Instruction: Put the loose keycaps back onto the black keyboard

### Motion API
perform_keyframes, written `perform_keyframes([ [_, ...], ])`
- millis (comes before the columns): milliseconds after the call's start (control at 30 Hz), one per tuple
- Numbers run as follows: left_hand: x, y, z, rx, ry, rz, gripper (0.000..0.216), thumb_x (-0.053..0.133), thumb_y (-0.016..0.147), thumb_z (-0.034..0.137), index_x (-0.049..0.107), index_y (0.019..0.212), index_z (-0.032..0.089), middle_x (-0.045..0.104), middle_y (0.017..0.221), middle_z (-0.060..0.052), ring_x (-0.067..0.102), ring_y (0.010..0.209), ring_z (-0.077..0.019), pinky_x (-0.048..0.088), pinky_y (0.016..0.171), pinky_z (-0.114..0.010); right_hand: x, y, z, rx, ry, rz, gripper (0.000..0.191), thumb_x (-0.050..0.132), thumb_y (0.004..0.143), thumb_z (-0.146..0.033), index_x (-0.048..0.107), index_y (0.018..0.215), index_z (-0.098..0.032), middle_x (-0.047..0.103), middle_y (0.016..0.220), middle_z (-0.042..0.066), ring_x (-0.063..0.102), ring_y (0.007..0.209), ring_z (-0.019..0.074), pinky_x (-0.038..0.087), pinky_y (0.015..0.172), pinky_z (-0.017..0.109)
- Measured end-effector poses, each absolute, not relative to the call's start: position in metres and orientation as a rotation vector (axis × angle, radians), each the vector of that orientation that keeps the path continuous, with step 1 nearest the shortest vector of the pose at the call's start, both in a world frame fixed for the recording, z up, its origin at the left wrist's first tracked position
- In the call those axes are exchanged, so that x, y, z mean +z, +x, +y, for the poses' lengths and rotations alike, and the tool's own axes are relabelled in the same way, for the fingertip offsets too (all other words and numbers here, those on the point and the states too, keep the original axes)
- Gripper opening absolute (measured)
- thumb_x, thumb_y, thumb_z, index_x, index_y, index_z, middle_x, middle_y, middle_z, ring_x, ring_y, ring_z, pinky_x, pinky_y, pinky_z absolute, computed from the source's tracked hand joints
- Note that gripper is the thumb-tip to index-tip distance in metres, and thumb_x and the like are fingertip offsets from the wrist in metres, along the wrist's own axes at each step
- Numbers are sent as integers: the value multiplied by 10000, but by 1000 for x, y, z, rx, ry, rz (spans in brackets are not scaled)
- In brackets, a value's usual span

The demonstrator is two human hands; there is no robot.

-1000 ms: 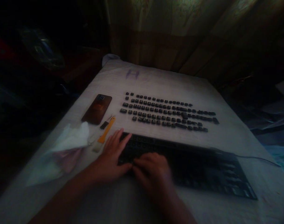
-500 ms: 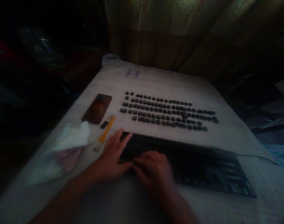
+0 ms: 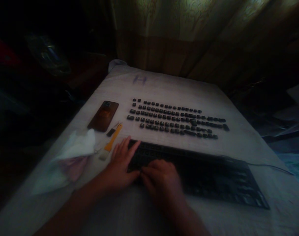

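Note:
A black keyboard [image 3: 201, 173] lies across the near part of the cloth-covered table [image 3: 169, 87], with many of its keycaps off. Over its left end, my left hand [image 3: 122, 164] rests with fingers spread, the thumb along the near edge. My right hand [image 3: 161, 178] is closed, its thumb and forefinger pinched together at the keyboard's lower left, close to my left thumb. What sits in that pinch is too dark and small to name. Beyond the keyboard, loose black keycaps [image 3: 164, 114] stand in several rows.
Left of the keycaps lies a brown phone [image 3: 103, 115]. Nearer are a yellow-handled brush [image 3: 112, 139], a small dark piece [image 3: 111, 132] and a crumpled white and pink cloth [image 3: 73, 157]. A cable [image 3: 267, 165] runs off right. A curtain [image 3: 164, 39] hangs behind.
The view has shifted very slightly. Both hands keep nearly the same place and pose on the keyboard, and the keycaps lie as before.

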State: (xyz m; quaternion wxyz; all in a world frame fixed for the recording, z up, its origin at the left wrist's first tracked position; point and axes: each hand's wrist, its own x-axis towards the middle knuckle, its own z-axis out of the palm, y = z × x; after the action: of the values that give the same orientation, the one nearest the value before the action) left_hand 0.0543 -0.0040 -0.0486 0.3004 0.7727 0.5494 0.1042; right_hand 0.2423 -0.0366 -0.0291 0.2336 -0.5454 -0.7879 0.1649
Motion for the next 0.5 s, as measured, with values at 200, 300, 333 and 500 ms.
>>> perform_keyframes([
  [200,-51,52,-4,314,2074,1441,883,649,809,293,206,1573,285,7,1671,-118,12,1507,-411,94,1175,-655,-31,243,-38,451,-1491,-2149,166,698,797,-106,765,836,-252,697,805,16,599,760,184,337,700,334],
  [300,-53,50,-4,338,2073,1423,881,653,816,302,201,1573,298,14,1671,-116,24,1507,-411,110,1171,-663,-31,243,-39,444,-1479,-2155,163,690,803,-112,764,851,-249,696,811,16,600,763,185,341,696,334],
  [333,-54,49,-4,348,2074,1421,882,655,819,309,197,1573,302,19,1671,-115,25,1509,-407,106,1173,-660,-31,243,-39,439,-1473,-2157,161,686,807,-115,764,856,-248,696,814,15,601,762,184,342,694,335],
  [500,-54,46,-4,361,2086,1418,872,658,826,328,206,1571,301,46,1670,-112,40,1511,-398,114,1178,-648,-33,244,-39,418,-1456,-2147,178,659,825,-118,763,874,-253,701,827,19,605,763,184,354,699,338],
])
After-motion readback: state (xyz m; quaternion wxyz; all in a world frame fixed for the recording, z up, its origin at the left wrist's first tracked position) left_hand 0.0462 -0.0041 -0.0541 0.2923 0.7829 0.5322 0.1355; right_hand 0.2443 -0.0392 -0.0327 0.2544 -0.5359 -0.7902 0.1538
